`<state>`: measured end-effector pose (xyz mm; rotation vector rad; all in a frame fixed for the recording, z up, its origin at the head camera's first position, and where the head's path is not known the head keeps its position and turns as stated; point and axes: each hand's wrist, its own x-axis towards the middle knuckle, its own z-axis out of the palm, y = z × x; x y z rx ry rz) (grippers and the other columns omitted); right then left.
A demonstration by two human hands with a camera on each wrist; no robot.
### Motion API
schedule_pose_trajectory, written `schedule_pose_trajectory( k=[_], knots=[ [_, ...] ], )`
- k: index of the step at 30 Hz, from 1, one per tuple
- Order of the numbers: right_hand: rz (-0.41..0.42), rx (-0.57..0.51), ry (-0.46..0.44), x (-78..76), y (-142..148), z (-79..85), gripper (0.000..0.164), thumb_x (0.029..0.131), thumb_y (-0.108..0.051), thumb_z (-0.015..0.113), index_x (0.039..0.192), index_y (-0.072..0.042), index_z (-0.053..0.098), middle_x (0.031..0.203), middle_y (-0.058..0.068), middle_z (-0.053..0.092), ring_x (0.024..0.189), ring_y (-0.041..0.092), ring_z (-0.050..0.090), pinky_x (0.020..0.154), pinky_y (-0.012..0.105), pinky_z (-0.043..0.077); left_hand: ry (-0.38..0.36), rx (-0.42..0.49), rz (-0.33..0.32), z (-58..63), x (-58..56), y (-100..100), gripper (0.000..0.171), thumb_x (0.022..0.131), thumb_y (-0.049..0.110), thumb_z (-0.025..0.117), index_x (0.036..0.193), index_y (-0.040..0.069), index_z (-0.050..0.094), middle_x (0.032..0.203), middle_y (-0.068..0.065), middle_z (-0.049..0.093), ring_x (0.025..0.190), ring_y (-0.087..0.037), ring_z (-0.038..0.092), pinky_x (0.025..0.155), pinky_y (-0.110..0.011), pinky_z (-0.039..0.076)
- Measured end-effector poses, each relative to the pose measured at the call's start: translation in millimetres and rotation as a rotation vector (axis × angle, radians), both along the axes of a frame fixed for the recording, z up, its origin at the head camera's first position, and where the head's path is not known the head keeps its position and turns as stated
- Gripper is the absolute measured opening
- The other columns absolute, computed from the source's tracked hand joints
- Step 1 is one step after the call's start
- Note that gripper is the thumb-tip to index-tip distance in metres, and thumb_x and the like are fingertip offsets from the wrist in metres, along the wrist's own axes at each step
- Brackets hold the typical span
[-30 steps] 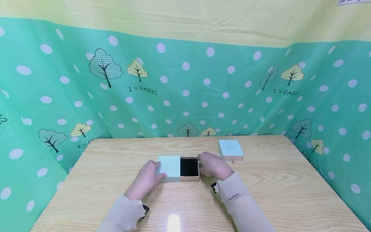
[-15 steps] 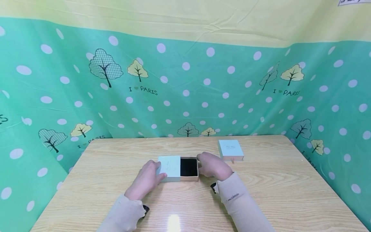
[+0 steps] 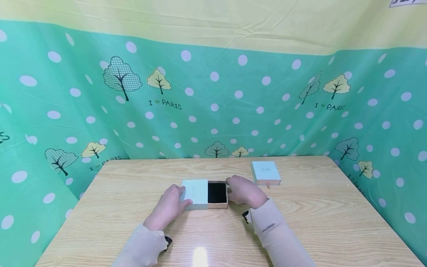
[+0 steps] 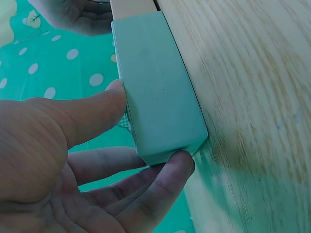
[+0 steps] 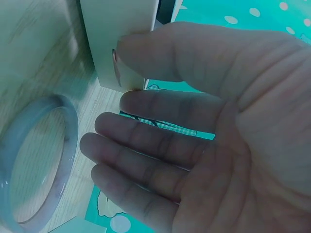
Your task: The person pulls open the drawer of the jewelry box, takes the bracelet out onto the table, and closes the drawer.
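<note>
A pale blue box sleeve lies on the table with its drawer partly out to the right. The drawer's inside is black. My left hand grips the sleeve's left end; in the left wrist view the thumb touches one edge and the curled fingers meet the end. My right hand is at the drawer's right end. In the right wrist view its thumb presses the pale drawer front beside a small slit-like mark, and the other fingers are extended, holding nothing.
A second pale blue box with a small pink tab stands at the back right of the wooden table. A translucent bangle shows near the right hand in the right wrist view. A green dotted curtain hangs behind the table.
The drawer has slid slightly left into the sleeve, and my right hand has moved a little left with it. My left hand has stayed in place on the sleeve.
</note>
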<state>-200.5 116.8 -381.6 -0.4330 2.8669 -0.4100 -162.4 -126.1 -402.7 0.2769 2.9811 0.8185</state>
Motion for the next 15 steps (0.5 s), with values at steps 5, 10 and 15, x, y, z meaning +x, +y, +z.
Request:
schedule_pose_trajectory(
  k=[5, 10, 15],
  knots=[
    [0.010, 0.000, 0.005, 0.2, -0.4, -0.4, 0.033, 0.085, -0.015, 0.070, 0.116, -0.005, 0.063, 0.113, 0.009, 0.064, 0.101, 0.023, 0.060, 0.088, 0.043, 0.049, -0.002, 0.004, 0.007, -0.2, 0.0, 0.4, 0.056, 0.087, 0.020, 0.070, 0.129, -0.012, 0.051, 0.121, -0.027, 0.053, 0.113, -0.037, 0.053, 0.095, -0.049, 0.045],
    [0.005, 0.004, 0.003, -0.1, -1.2, -1.7, 0.033, 0.085, -0.014, 0.070, 0.116, -0.005, 0.063, 0.112, 0.009, 0.064, 0.097, 0.021, 0.060, 0.088, 0.042, 0.050, -0.004, 0.009, 0.011, 0.4, 0.3, 0.5, 0.057, 0.087, 0.021, 0.071, 0.129, -0.012, 0.051, 0.122, -0.027, 0.053, 0.114, -0.038, 0.053, 0.095, -0.049, 0.044],
    [0.006, -0.002, 0.001, 0.5, -1.8, -1.6, 0.030, 0.084, -0.011, 0.069, 0.113, -0.005, 0.064, 0.109, 0.008, 0.064, 0.091, 0.018, 0.058, 0.086, 0.041, 0.050, -0.001, 0.010, 0.001, 0.3, 0.9, -0.2, 0.056, 0.087, 0.020, 0.071, 0.128, -0.013, 0.051, 0.122, -0.028, 0.053, 0.114, -0.039, 0.052, 0.096, -0.049, 0.044]
  ],
)
